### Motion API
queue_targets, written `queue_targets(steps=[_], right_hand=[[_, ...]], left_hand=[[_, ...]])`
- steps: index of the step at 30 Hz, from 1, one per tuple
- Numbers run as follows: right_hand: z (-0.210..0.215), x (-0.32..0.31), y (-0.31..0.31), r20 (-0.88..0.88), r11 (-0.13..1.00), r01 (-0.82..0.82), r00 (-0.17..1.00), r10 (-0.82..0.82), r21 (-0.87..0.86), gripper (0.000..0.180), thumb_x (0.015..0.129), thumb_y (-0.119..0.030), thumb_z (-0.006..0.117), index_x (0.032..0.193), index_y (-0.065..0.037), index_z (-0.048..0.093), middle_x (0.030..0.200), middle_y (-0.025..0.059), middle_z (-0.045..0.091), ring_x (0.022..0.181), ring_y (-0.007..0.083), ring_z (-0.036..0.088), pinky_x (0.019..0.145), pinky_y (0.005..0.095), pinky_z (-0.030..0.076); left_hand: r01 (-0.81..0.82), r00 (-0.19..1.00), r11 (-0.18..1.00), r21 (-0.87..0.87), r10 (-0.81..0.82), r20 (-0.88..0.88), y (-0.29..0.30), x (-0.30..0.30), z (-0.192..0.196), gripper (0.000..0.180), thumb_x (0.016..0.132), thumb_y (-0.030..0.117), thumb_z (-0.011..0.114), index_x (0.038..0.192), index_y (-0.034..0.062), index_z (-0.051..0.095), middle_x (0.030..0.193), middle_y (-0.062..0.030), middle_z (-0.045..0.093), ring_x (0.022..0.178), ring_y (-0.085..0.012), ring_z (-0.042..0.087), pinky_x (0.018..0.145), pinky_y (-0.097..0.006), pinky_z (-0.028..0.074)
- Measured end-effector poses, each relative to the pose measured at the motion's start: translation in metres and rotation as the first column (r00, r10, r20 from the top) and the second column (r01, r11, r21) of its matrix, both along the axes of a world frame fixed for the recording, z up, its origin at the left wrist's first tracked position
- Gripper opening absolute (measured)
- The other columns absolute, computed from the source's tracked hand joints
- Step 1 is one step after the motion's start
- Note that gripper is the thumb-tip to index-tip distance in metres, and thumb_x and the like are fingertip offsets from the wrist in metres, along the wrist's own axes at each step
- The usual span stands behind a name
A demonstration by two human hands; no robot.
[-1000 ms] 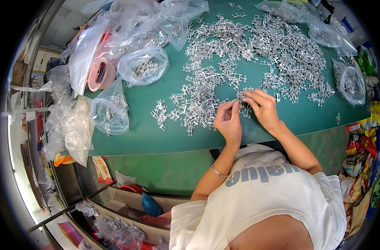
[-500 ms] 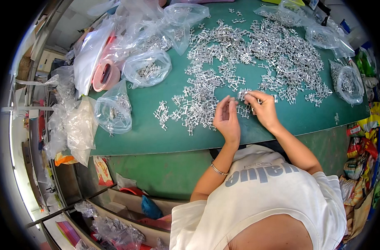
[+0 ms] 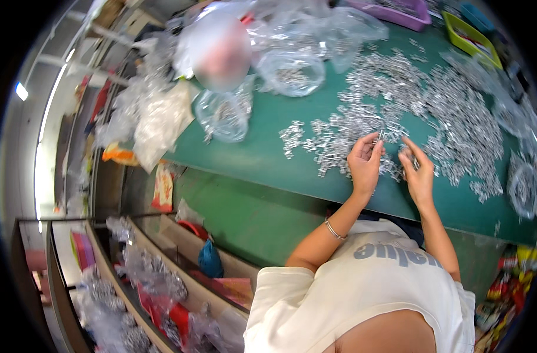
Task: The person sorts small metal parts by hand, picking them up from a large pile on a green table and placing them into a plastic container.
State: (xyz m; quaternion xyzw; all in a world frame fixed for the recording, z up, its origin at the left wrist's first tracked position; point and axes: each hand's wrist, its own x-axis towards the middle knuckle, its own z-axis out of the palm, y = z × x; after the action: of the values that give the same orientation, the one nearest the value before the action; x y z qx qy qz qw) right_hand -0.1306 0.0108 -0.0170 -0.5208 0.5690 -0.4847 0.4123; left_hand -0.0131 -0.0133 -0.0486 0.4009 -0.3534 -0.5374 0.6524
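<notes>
Small silver metal parts (image 3: 345, 132), H-like in outline, lie heaped across the green tabletop (image 3: 268, 162). Over the near edge of the heap my left hand (image 3: 364, 163) pinches one metal part (image 3: 379, 139) between thumb and fingers. A bracelet circles that wrist. Just to its right is my right hand (image 3: 420, 176), thumb and forefinger curved with a gap between them, slightly blurred. No part can be made out in its fingers. More parts lie on the table beneath and between both hands.
Clear plastic bags of parts (image 3: 292, 76) line the table's far left, and another bag (image 3: 522, 185) sits at the right. A purple basket (image 3: 418, 17) and a yellow-green basket (image 3: 465, 41) stand at the back. Lower left, an open shelf (image 3: 156, 276) holds bagged parts.
The view has turned, shifting the table rightward in the picture. My left hand, cupped earlier, now pinches a metal part. My right hand's fingers have parted, away from the parts they were at.
</notes>
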Motion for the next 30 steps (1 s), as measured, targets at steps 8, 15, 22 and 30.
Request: queue_targets(steps=[8,15,22,30], right_hand=[[-0.010,0.031,0.026,-0.617,0.730,-0.670,0.633,0.468,-0.133,0.025,0.066,-0.009,0.069,0.089,-0.004,0.062,0.071,0.0083,0.049,0.060,0.0279,0.054,0.054,0.0382,0.043],[-0.010,0.022,0.011,-0.559,0.832,-0.549,0.716,0.418,-0.080,0.018,0.069,-0.011,0.068,0.079,-0.001,0.055,0.081,0.0093,0.051,0.065,0.0287,0.055,0.058,0.0383,0.044],[-0.010,-0.002,0.002,0.400,0.919,-0.239,0.911,0.101,0.312,0.010,0.082,-0.010,0.062,0.076,-0.003,0.059,0.060,-0.0013,0.052,0.047,0.0023,0.042,0.040,0.0175,0.028],[-0.012,-0.004,-0.010,0.003,0.990,-0.012,1.000,0.012,0.140,0.015,0.077,-0.007,0.065,0.090,-0.001,0.064,0.070,0.0015,0.056,0.054,0.0087,0.048,0.045,0.0212,0.038]], left_hand=[[-0.690,0.667,0.708,-0.149,0.702,0.250,0.005,0.150,0.019,0.021,0.086,0.004,0.052,0.106,-0.0032,0.051,0.081,-0.0059,0.057,0.067,-0.0102,0.053,0.061,-0.022,0.046],[-0.831,0.370,0.487,-0.269,0.845,0.385,-0.033,0.325,-0.018,0.025,0.084,0.002,0.049,0.107,-0.0083,0.049,0.082,-0.0119,0.059,0.068,-0.0157,0.057,0.059,-0.025,0.048],[-0.748,0.045,0.539,-0.387,0.624,0.780,-0.049,0.336,-0.019,0.030,0.079,-0.001,0.048,0.108,-0.0055,0.053,0.099,-0.0180,0.056,0.084,-0.0284,0.057,0.076,-0.037,0.045],[-0.075,0.491,0.930,-0.361,0.350,0.798,0.007,0.119,0.012,0.024,0.076,-0.007,0.053,0.099,0.0004,0.057,0.097,-0.0096,0.056,0.087,-0.0200,0.053,0.071,-0.028,0.043]])
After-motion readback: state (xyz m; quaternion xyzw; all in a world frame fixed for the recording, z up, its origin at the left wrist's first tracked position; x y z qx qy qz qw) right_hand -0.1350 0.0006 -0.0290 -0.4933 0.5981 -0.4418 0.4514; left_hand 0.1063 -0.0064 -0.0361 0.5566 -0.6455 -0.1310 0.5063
